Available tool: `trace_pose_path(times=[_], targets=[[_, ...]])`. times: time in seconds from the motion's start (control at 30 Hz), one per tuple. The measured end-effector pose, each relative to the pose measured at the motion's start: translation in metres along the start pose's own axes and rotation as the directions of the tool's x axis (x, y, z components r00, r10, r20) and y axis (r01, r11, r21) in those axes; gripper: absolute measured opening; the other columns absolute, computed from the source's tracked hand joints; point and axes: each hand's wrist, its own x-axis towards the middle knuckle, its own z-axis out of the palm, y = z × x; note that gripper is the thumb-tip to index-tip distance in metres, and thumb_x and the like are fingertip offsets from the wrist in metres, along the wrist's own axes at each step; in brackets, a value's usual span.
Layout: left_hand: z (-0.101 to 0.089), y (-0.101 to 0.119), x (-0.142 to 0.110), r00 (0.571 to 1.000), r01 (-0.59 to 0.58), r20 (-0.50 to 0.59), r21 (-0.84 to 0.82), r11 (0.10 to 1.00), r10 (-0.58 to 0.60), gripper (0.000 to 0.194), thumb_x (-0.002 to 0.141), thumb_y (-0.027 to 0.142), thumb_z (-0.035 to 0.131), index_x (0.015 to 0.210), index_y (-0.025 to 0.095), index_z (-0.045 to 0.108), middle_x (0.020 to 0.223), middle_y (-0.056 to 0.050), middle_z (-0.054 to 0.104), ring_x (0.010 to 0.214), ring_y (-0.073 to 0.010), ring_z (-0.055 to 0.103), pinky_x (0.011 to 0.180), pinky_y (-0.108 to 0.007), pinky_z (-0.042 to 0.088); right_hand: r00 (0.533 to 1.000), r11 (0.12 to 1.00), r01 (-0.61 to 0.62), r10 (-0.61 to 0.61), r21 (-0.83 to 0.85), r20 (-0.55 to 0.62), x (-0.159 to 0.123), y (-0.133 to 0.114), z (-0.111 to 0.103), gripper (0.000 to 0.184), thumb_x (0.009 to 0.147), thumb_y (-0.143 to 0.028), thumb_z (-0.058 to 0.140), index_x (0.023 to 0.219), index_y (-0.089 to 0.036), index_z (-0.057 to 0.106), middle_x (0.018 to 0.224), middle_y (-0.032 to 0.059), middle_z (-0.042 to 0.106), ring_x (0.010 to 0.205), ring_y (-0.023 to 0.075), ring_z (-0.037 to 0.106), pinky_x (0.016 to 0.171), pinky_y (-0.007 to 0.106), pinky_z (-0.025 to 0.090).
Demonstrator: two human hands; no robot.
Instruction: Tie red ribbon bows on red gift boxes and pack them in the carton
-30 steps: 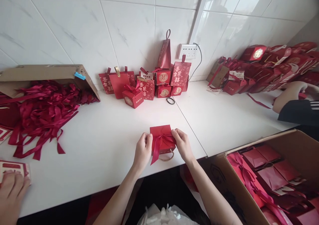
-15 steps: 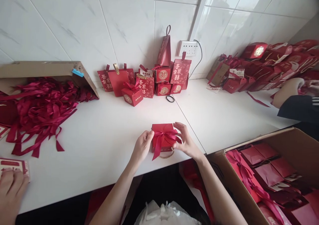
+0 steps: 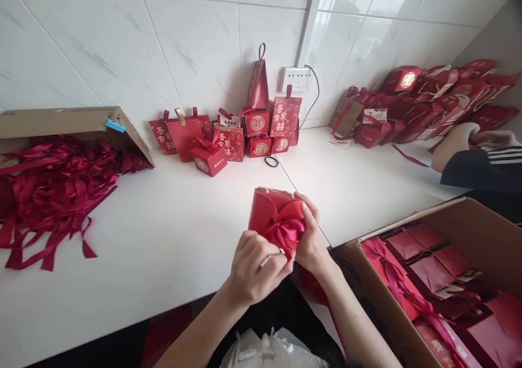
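A red gift box [image 3: 265, 205] is tilted up toward me above the front part of the table, its rope handle at the far edge. A magenta ribbon bow [image 3: 285, 228] is tied across its front flaps. My right hand [image 3: 312, 237] grips the box along its right side, with the thumb on the front. At the near lower edge, my left hand [image 3: 259, 267] is closed, its fingertips pinching the lower part of the ribbon. The left fingers partly hide the box's lower left corner.
Loose magenta ribbons [image 3: 61, 188] spill from a cardboard box [image 3: 53, 119] at left. Several red gift boxes [image 3: 210, 160] stand by the wall, near a black ring [image 3: 271, 162]. An open carton [image 3: 481, 216] holds more at right. Another person's sleeve [image 3: 481, 164] shows beyond it.
The gift box has been lifted off the table and turned, its handle now at the far edge. My left hand has moved from its left side to the ribbon. Another person's hand left view.
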Motion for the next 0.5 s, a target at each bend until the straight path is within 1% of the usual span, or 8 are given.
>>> trace_pose_path(times=[0.1, 0.2, 0.4, 0.5], targets=[[0.004, 0.011, 0.01, 0.997, -0.066, -0.036, -0.017, 0.998, 0.065, 0.016, 0.071, 0.009, 0.068, 0.069, 0.016, 0.053, 0.063, 0.002, 0.056, 0.055, -0.0087, 0.049, 0.058, -0.026, 0.042, 0.996, 0.997, 0.018, -0.023, -0.069, -0.083, 0.003, -0.007, -0.015, 0.078, 0.087, -0.015, 0.052, 0.145, -0.035, 0.003, 0.141, 0.0152, 0.027, 0.131, 0.0301, 0.036, 0.095, 0.058, 0.044], [0.007, 0.02, 0.018, 0.994, -0.101, -0.05, -0.063, 0.993, 0.098, 0.015, 0.07, 0.009, 0.068, 0.07, 0.015, 0.055, 0.063, 0.001, 0.056, 0.056, -0.0093, 0.051, 0.056, -0.027, 0.043, 0.992, 0.996, 0.014, -0.025, -0.086, -0.124, 0.0, -0.01, -0.029, 0.078, 0.087, -0.012, 0.052, 0.145, -0.035, 0.006, 0.142, 0.0134, 0.027, 0.132, 0.0287, 0.035, 0.097, 0.056, 0.044], [0.013, 0.036, 0.028, 0.989, -0.138, 0.014, -0.239, 0.961, 0.146, 0.012, 0.075, 0.005, 0.062, 0.075, 0.014, 0.055, 0.068, 0.001, 0.056, 0.065, -0.0098, 0.058, 0.058, -0.024, 0.051, 0.972, 0.991, -0.081, 0.055, -0.103, -0.227, -0.019, -0.007, -0.048, 0.067, 0.09, -0.018, 0.046, 0.144, -0.038, 0.012, 0.143, 0.0086, 0.029, 0.132, 0.0258, 0.036, 0.101, 0.054, 0.042], [0.022, 0.046, 0.032, 0.985, -0.157, 0.021, -0.326, 0.932, 0.173, 0.011, 0.075, 0.003, 0.061, 0.076, 0.013, 0.055, 0.07, 0.0, 0.055, 0.065, -0.0101, 0.059, 0.057, -0.023, 0.052, 0.961, 0.981, -0.085, 0.035, -0.173, -0.273, -0.025, -0.005, -0.06, 0.069, 0.089, -0.015, 0.047, 0.144, -0.039, 0.011, 0.143, 0.0084, 0.028, 0.132, 0.0258, 0.036, 0.102, 0.055, 0.041]])
